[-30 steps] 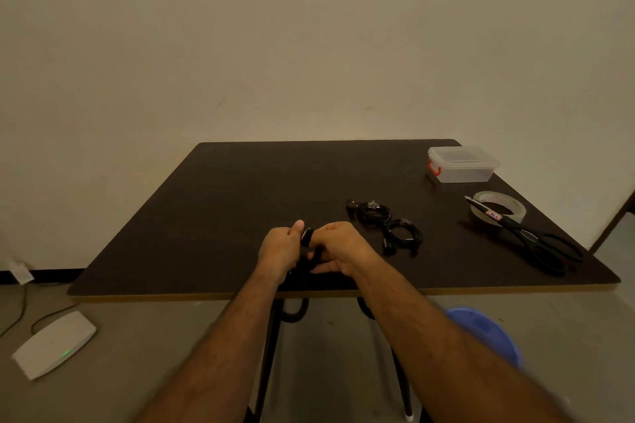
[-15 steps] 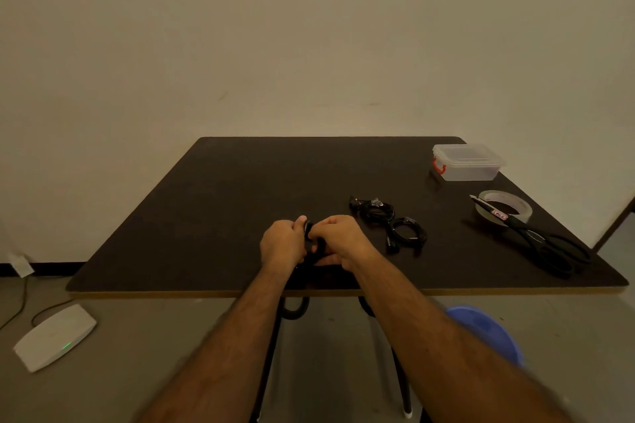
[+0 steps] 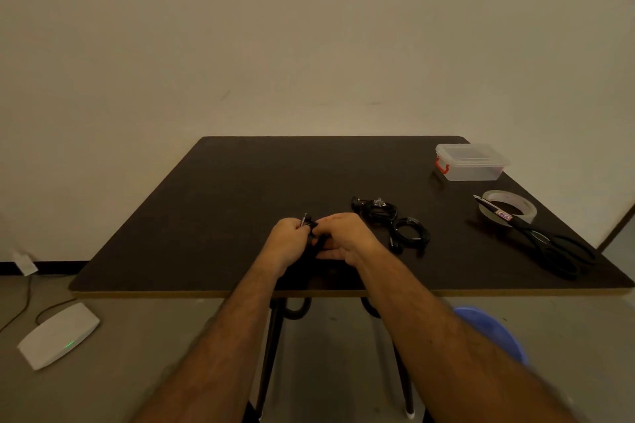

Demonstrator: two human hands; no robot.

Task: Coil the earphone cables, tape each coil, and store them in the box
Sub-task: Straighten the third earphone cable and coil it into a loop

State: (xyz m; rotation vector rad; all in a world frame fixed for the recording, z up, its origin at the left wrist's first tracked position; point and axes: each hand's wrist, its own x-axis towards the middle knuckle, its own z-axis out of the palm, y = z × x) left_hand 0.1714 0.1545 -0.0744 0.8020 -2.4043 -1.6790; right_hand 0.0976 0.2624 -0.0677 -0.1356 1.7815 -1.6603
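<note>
Near the front edge of the table, the left hand and right hand both pinch a black earphone cable between them, so coiling seems to be the step in hand. Two finished coils lie just right of the hands. Next comes taping: the tape roll and scissors wait further right, the closed box beyond them.

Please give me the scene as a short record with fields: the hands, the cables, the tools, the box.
left hand: grips the black cable
right hand: holds the same cable
coils on table: two, right of the hands
tape roll: flat, far right
scissors: blades resting across the tape roll
box: clear, lid on, back right corner
</note>
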